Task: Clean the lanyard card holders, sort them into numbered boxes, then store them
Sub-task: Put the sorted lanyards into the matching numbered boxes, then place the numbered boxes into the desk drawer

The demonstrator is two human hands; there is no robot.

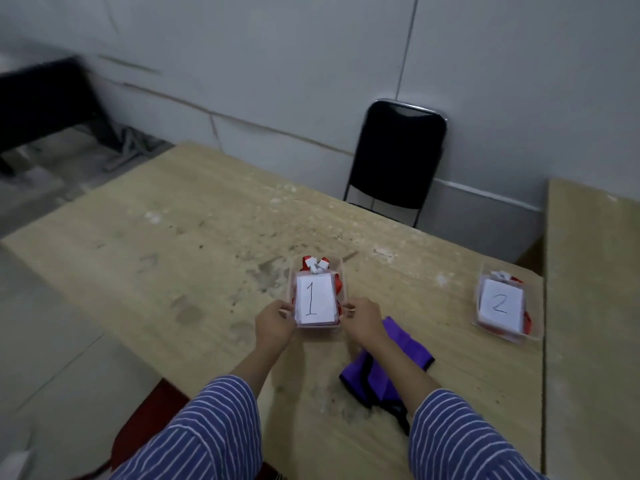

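A clear plastic box (337, 271) sits mid-table, holding card holders with red lanyards (313, 265); the top card shows a handwritten "1" (313, 299). My left hand (275, 322) grips the box's left side near its front corner. My right hand (362, 322) grips the right side, opposite. A second clear box (481, 289) stands near the table's right edge, its top card marked "2" (500, 303), with red lanyards beneath. A purple cloth (384, 368) lies crumpled just below my right forearm.
The worn wooden table (173, 244) stretches left and back. A black folding chair (398, 157) stands against the wall behind it. Another wooden surface (592, 306) adjoins on the right. A dark bench (41, 102) is at far left.
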